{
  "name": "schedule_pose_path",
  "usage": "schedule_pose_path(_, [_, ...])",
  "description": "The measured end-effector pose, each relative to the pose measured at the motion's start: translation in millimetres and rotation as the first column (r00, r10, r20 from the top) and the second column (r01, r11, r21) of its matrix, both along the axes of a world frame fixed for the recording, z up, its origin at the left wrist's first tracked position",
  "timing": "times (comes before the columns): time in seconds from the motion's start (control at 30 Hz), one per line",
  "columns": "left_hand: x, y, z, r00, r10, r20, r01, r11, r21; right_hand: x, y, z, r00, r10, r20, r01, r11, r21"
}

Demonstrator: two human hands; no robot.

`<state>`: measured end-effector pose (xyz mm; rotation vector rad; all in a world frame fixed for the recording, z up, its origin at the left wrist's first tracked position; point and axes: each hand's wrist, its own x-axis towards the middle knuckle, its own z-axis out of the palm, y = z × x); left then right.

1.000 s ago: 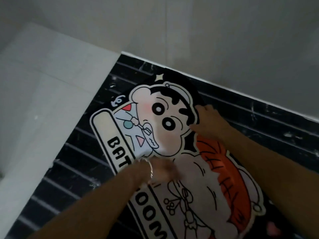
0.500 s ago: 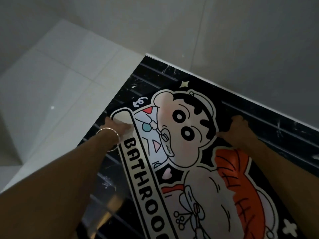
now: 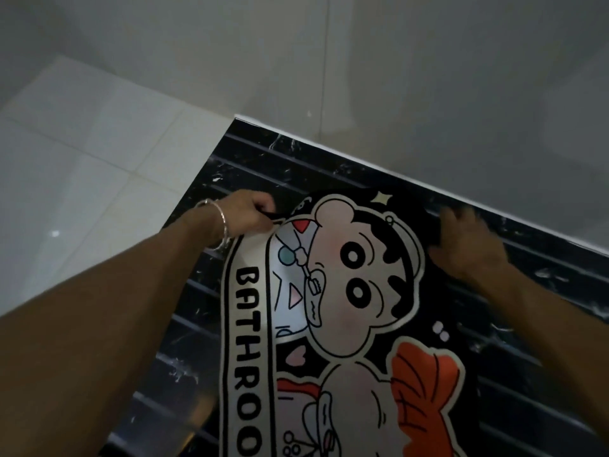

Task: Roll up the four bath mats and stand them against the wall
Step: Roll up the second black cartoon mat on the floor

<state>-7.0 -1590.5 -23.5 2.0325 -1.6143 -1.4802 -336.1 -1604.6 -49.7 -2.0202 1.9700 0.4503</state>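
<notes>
Pale tiled floor (image 3: 99, 159), grey wall (image 3: 395, 61) beyond. Seems to be starting the roll of the cartoon bath mat (image 3: 346, 308), flat on a black striped surface (image 3: 263, 159). Pinches its far left corner with the left hand (image 3: 250, 214); rests the right hand (image 3: 468, 249) at the far right edge, grip too blurred to tell. Next calls for curling that edge over evenly, toward the body. Has shifted the left hand up off the banner (image 3: 245, 341) end since half a second ago.

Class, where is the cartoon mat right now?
Head view, centre: the mat lies on the black panel, its far end between the left hand and right hand.
</notes>
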Motion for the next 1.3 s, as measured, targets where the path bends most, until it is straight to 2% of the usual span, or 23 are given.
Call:
schedule_pose_path(0.03, [-5, -2, 7, 0.996, -0.083, -0.031, 0.084, 0.994, 0.062, 10, -4, 4, 0.991, 0.073, 0.111, -0.058, 0.990, -0.132])
schedule_pose_path(0.07, [-7, -5, 12, 0.986, -0.149, -0.076, 0.158, 0.979, 0.127, 24, -9, 11, 0.965, 0.160, 0.210, -0.119, 0.974, -0.194])
schedule_pose_path(0.13, [-8, -11, 24, 0.960, -0.252, -0.123, 0.277, 0.920, 0.276, 53, -14, 17, 0.905, 0.286, 0.315, -0.241, 0.954, -0.176])
schedule_pose_path(0.2, [-8, -12, 35, 0.939, -0.305, -0.158, 0.344, 0.831, 0.437, 74, -15, 14, 0.873, 0.403, 0.273, -0.374, 0.915, -0.153])
schedule_pose_path(0.3, [1, -11, 39, 0.946, -0.310, -0.096, 0.307, 0.759, 0.574, 87, -11, 11, 0.794, 0.589, 0.151, -0.563, 0.806, -0.182])
schedule_pose_path(0.37, [-2, -5, 51, 0.943, -0.306, -0.135, 0.312, 0.661, 0.682, 92, -7, 13, 0.773, 0.620, 0.133, -0.597, 0.783, -0.176])
schedule_pose_path(0.4, [-4, -3, 55, 0.945, -0.308, -0.113, 0.294, 0.647, 0.703, 95, -4, 13, 0.776, 0.612, 0.152, -0.589, 0.790, -0.168])
schedule_pose_path(0.43, [-7, -2, 56, 0.943, -0.323, -0.076, 0.282, 0.657, 0.699, 99, -1, 14, 0.781, 0.604, 0.160, -0.582, 0.796, -0.166])
schedule_pose_path(0.5, [-17, -10, 46, 0.947, -0.311, 0.075, 0.196, 0.750, 0.632, 106, 2, 14, 0.780, 0.606, 0.158, -0.580, 0.794, -0.179])
schedule_pose_path(0.53, [-24, -11, 41, 0.925, -0.343, 0.164, 0.188, 0.788, 0.587, 110, 2, 15, 0.775, 0.611, 0.159, -0.583, 0.789, -0.192])
schedule_pose_path(0.6, [-47, -6, 45, 0.831, -0.473, 0.292, 0.272, 0.805, 0.528, 113, 3, 20, 0.748, 0.641, 0.171, -0.598, 0.763, -0.246])
schedule_pose_path(0.67, [-71, 2, 44, 0.792, -0.486, 0.370, 0.315, 0.844, 0.434, 110, 3, 25, 0.725, 0.664, 0.180, -0.594, 0.736, -0.324])
schedule_pose_path(0.7, [-82, 6, 42, 0.793, -0.454, 0.406, 0.330, 0.881, 0.340, 106, 4, 26, 0.728, 0.659, 0.189, -0.569, 0.734, -0.371])
schedule_pose_path(0.8, [-86, 11, 22, 0.830, -0.384, 0.405, 0.353, 0.923, 0.153, 88, -2, 24, 0.832, 0.524, 0.181, -0.390, 0.785, -0.481])
schedule_pose_path(0.87, [-76, 5, 16, 0.838, -0.355, 0.414, 0.320, 0.935, 0.154, 75, -6, 28, 0.925, 0.354, 0.140, -0.257, 0.852, -0.456])
schedule_pose_path(0.9, [-73, 3, 16, 0.845, -0.346, 0.408, 0.310, 0.938, 0.154, 70, -8, 31, 0.943, 0.310, 0.124, -0.227, 0.868, -0.442])
schedule_pose_path(0.97, [-77, 4, 20, 0.796, -0.420, 0.436, 0.395, 0.906, 0.152, 65, -9, 39, 0.944, 0.325, 0.066, -0.277, 0.883, -0.380])
schedule_pose_path(1.0, [-79, 5, 21, 0.758, -0.460, 0.462, 0.454, 0.881, 0.131, 66, -10, 43, 0.930, 0.365, 0.041, -0.338, 0.894, -0.293])
schedule_pose_path(1.07, [-84, 10, 17, 0.659, -0.530, 0.533, 0.549, 0.824, 0.140, 74, -13, 55, 0.899, 0.436, 0.049, -0.438, 0.898, 0.037])
schedule_pose_path(1.13, [-90, 18, 13, 0.600, -0.583, 0.548, 0.612, 0.775, 0.155, 85, -12, 61, 0.893, 0.420, 0.160, -0.449, 0.824, 0.345])
schedule_pose_path(1.17, [-92, 21, 12, 0.589, -0.600, 0.541, 0.632, 0.760, 0.155, 88, -10, 61, 0.886, 0.415, 0.206, -0.463, 0.797, 0.388])
schedule_pose_path(1.3, [-88, 25, 4, 0.615, -0.601, 0.510, 0.643, 0.757, 0.115, 83, -3, 43, 0.862, 0.391, 0.324, -0.496, 0.784, 0.373])
